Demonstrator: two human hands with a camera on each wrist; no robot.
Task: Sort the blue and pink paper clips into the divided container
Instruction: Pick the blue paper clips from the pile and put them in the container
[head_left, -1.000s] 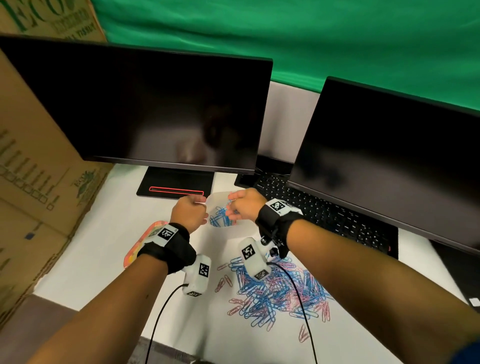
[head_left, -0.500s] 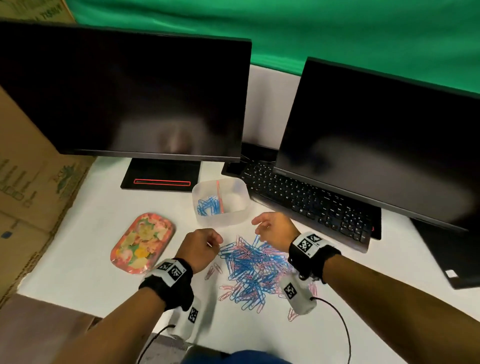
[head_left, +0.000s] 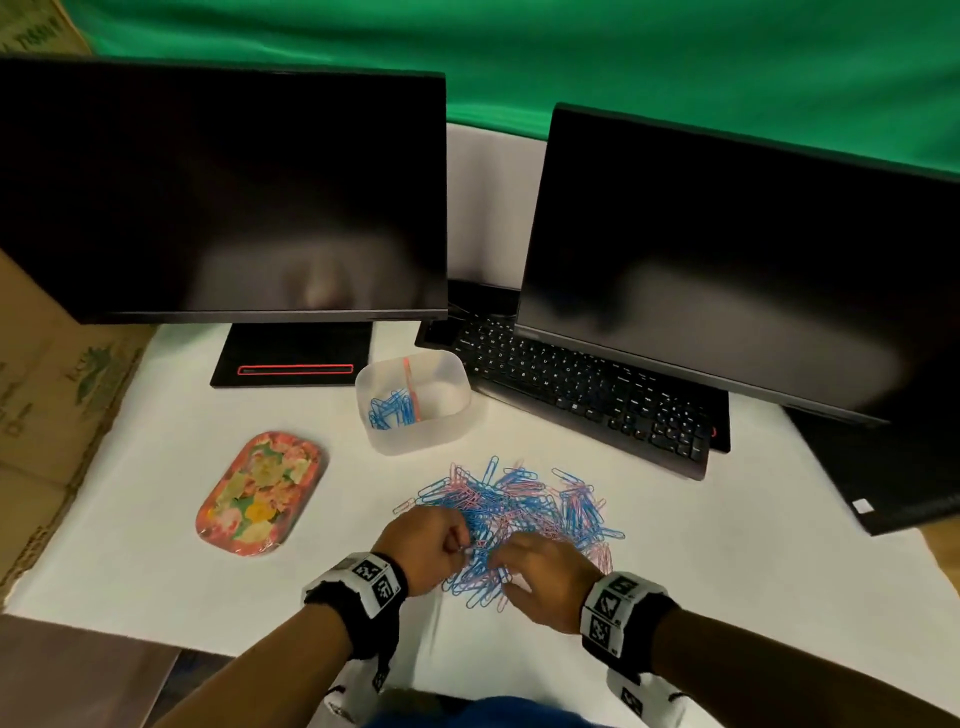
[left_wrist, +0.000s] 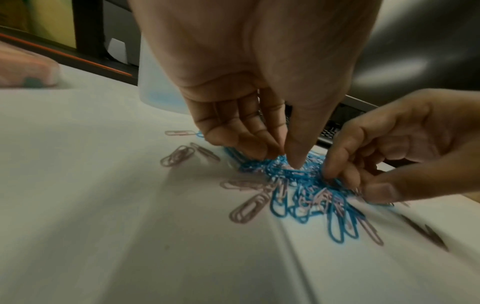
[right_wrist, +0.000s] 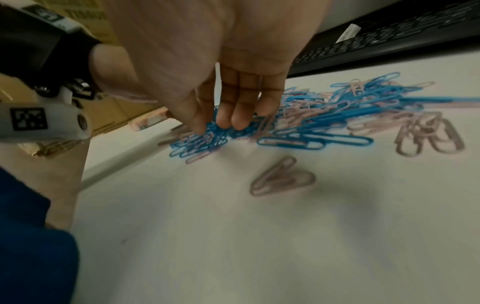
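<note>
Fingertips of my left hand (head_left: 430, 551) and right hand (head_left: 545, 582) dig curled into the near edge of the paper clip pile (head_left: 519, 509); whether either pinches a clip, I cannot tell. Farther off, the divided container (head_left: 415, 431) holds blue clips (head_left: 389, 410) in its left compartment. No writing is readable.

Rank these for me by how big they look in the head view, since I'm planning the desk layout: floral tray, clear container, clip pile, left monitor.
1. Left monitor, by far.
2. Clip pile.
3. Floral tray and clear container look alike; the container sits farther off, so no ranking.
</note>
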